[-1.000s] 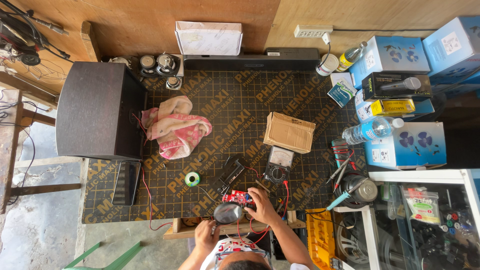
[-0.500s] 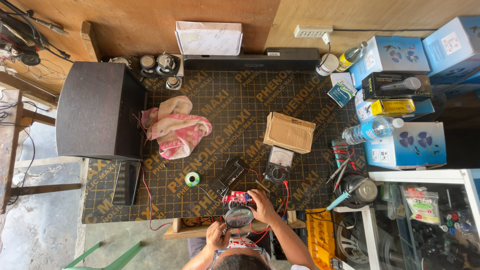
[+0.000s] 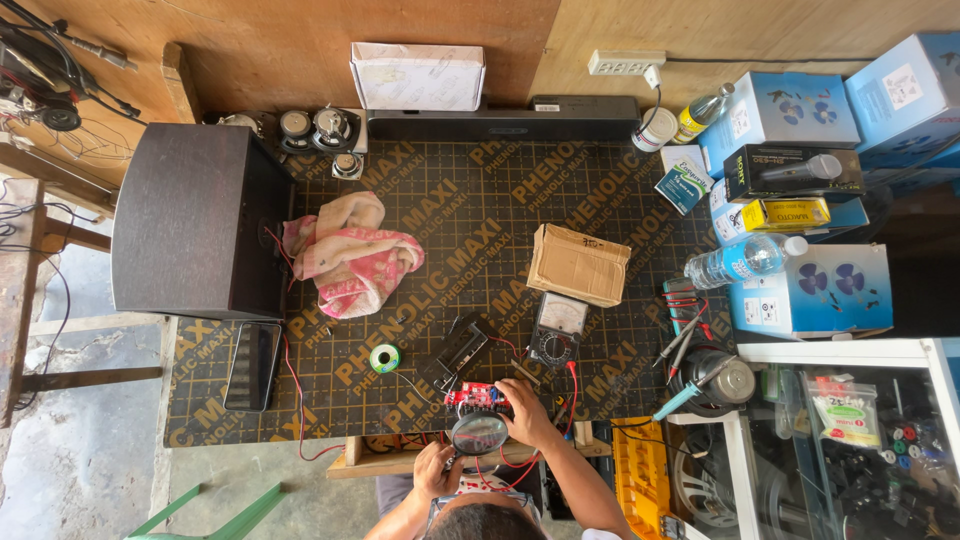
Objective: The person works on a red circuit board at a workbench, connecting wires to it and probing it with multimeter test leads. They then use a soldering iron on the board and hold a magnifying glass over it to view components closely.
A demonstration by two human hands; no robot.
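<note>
The left hand (image 3: 436, 470) is closed around the handle of a magnifying glass (image 3: 479, 433), held over the near table edge. The right hand (image 3: 524, 412), fingers curled, grips a red circuit board (image 3: 474, 397) just beyond the lens, near a meter (image 3: 556, 328).

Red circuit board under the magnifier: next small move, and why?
Probably steady the magnifying glass in the left hand over the red circuit board. The lens sits just short of it, while the right hand pins its edge.
</note>
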